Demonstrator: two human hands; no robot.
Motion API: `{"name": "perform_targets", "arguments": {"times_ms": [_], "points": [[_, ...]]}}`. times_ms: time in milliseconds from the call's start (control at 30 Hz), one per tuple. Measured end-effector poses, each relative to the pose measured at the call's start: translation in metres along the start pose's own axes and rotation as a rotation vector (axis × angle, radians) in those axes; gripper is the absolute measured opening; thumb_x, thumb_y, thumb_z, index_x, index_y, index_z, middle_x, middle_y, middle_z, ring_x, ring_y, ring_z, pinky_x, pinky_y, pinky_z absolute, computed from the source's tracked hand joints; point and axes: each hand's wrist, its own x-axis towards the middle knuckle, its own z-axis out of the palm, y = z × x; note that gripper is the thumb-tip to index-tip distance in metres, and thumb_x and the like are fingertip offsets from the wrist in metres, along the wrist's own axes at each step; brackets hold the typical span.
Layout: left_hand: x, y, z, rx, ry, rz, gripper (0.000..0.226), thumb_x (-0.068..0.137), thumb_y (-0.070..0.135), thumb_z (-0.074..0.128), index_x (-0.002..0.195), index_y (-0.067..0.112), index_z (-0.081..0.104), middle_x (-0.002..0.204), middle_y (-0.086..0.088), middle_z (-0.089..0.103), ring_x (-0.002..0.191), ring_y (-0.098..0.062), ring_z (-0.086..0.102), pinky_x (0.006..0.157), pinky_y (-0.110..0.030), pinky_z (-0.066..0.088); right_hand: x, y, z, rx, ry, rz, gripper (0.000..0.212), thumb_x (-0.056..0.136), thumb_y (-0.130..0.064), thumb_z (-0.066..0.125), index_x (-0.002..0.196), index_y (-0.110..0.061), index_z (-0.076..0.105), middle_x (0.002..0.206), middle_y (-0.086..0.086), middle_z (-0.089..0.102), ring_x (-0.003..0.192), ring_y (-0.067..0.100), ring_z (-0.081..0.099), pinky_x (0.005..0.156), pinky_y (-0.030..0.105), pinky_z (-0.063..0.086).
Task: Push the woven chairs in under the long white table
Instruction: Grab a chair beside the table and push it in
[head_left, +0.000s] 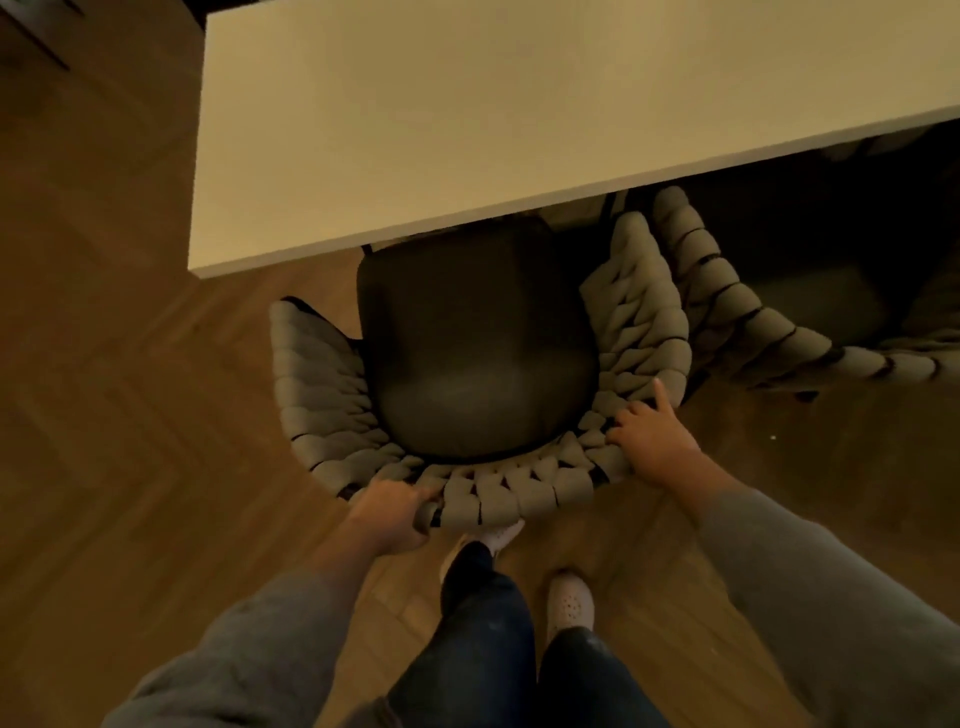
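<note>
A woven chair (332, 405) with a thick braided beige backrest and a dark seat cushion (478, 353) stands directly below me, its front edge just under the long white table (467, 130). My left hand (389, 514) grips the back rim at its lower left. My right hand (654, 441) rests on the rim at the right, fingers curled over the weave and the index finger stretched out. A second woven chair (737, 312) sits to the right, its seat mostly beneath the tabletop and touching the first chair's armrest.
Herringbone wooden floor (104, 415) spreads to the left of the table's corner (200, 267). My legs in dark trousers and pale shoes (569, 603) stand right behind the chair. A dark furniture edge (31, 31) shows at the top left.
</note>
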Motion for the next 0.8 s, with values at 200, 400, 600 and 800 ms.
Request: {"name": "perform_targets", "arguments": {"times_ms": [200, 400, 600, 800], "points": [[-0.028, -0.013, 0.024, -0.004, -0.034, -0.025, 0.051, 0.079, 0.044, 0.053, 0.129, 0.038, 0.050, 0.102, 0.006, 0.063, 0.094, -0.017, 0.060, 0.073, -0.029, 0.034, -0.005, -0.019, 0.002, 0.002, 0.019, -0.178, 0.049, 0.099, -0.022, 0.046, 0.145, -0.037, 0.039, 0.145, -0.001, 0.047, 0.141, 0.027, 0.032, 0.120, 0.057, 0.005], [-0.022, -0.038, 0.013, 0.035, -0.037, -0.120, 0.049, 0.083, 0.041, 0.052, 0.131, 0.035, 0.047, 0.102, 0.004, 0.063, 0.094, -0.020, 0.059, 0.080, -0.034, 0.036, 0.013, -0.034, -0.023, 0.013, 0.027, -0.170, 0.043, 0.101, -0.028, 0.045, 0.142, -0.042, 0.042, 0.138, -0.002, 0.052, 0.134, 0.028, 0.039, 0.118, 0.058, 0.011], [-0.009, -0.038, -0.001, -0.005, -0.003, -0.353, 0.053, 0.090, 0.032, 0.053, 0.141, 0.036, 0.042, 0.137, 0.000, 0.050, 0.137, -0.028, 0.034, 0.109, -0.071, -0.008, 0.038, -0.034, -0.041, 0.005, -0.004, -0.150, 0.044, 0.099, -0.029, 0.049, 0.140, -0.042, 0.043, 0.142, -0.005, 0.049, 0.138, 0.026, 0.036, 0.117, 0.059, 0.009], [-0.001, -0.036, -0.016, -0.079, 0.026, -0.521, 0.053, 0.094, 0.032, 0.055, 0.145, 0.040, 0.040, 0.157, -0.006, 0.023, 0.148, -0.033, 0.006, 0.105, -0.077, -0.004, 0.057, -0.030, -0.055, -0.026, -0.035, -0.142, 0.050, 0.100, -0.024, 0.047, 0.144, -0.045, 0.036, 0.148, -0.003, 0.042, 0.141, 0.027, 0.031, 0.118, 0.059, 0.011]]}}
